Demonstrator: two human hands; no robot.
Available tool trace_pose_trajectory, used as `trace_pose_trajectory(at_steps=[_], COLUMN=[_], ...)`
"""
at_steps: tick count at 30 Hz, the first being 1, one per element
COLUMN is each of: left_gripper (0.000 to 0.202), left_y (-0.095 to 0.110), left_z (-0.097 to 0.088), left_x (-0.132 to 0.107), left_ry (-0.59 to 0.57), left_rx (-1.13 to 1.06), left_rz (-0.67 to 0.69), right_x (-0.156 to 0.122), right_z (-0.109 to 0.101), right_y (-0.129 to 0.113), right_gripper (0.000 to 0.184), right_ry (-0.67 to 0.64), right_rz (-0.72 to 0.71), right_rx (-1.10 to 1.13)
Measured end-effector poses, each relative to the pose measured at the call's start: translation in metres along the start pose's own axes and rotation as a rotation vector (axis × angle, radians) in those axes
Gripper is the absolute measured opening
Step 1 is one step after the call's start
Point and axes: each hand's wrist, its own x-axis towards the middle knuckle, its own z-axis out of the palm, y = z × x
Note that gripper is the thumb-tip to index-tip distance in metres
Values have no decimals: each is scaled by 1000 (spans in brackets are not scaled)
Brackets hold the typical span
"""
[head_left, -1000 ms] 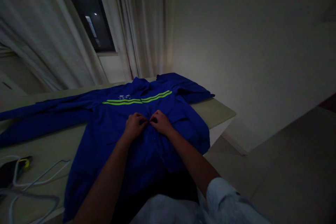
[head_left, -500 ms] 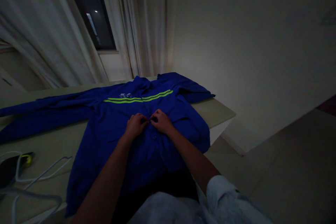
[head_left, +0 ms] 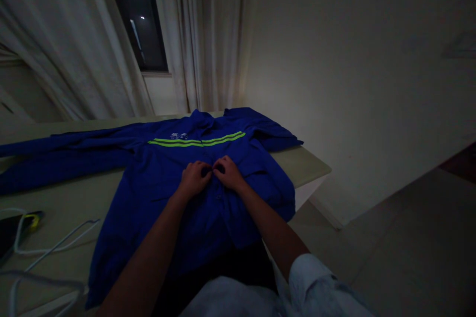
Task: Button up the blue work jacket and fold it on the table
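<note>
A blue work jacket [head_left: 148,178] with yellow-green chest stripes lies spread front side up, its collar at the far side. White printing [head_left: 179,135] marks its chest on the left. My left hand [head_left: 195,177] and my right hand [head_left: 226,172] meet at the front opening, below the stripes. The fingertips of both are pinched together on the jacket's front edge. Whatever small part sits between them is hidden by the fingers. Lower on the front, a small fastener [head_left: 218,197] shows faintly.
The jacket rests on a pale table [head_left: 303,163], whose right corner juts toward the wall [head_left: 353,84]. White cables [head_left: 48,250] and a dark object with a yellow part [head_left: 34,221] lie at the left. Curtains [head_left: 208,34] hang by a dark window [head_left: 139,20] behind.
The view has shifted slightly. Both hands stay pinched at the same place on the jacket front, with only slight finger movement.
</note>
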Motion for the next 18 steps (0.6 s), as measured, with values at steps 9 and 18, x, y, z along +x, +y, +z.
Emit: trace_pose_trajectory(at_steps=[9,18], left_gripper=[13,11], left_y=[8,6], left_z=[-3,-2], left_x=[-1,1], left_ry=[-25,-12], left_rx=[54,50], left_rz=[78,96], right_x=[1,-2], right_z=[5,2], right_y=[6,5], right_gripper=[14,8], right_ry=[32,15], right_rz=[8,-8], right_rx=[-7,-4])
